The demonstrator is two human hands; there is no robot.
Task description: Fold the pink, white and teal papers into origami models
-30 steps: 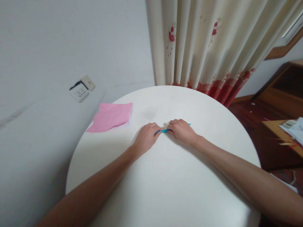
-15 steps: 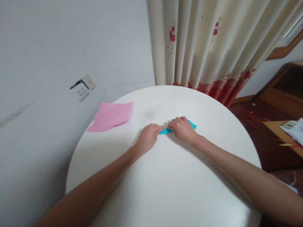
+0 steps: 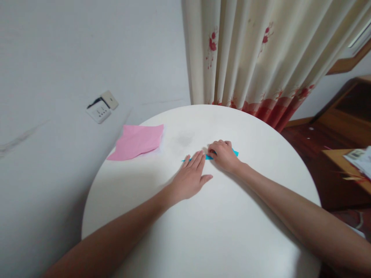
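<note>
On the round white surface (image 3: 203, 231), w/ a curtain (image 3: 261, 58) hanging behind it and a wall socket (image 3: 102, 109) off to the left, both arms reached toward the middle. Biggest risk, as I judged it: that top was smooth and bare, so a thin strip pinned only by fingertips could skate sideways if the two hands pushed unevenly, and any crease would land crooked.

Left hand (image 3: 191, 178) lay flat and spread, palm down, fingers straight, gripping nothing; its fingertips rested on or at the left end of the blue paper (image 3: 235, 153). Right hand (image 3: 223, 155) was curled, fingers bent down onto the paper's middle, pressing rather than lifting, though whether it pinched an edge couldn't be told. Most of the strip was hidden under the hands, so misalignment could go unnoticed.

Smaller worry: the pink sheet (image 3: 137, 141) sat near the left rim, part overhanging, well apart from the hands; an elbow sweep or draught could tip it off.
</note>
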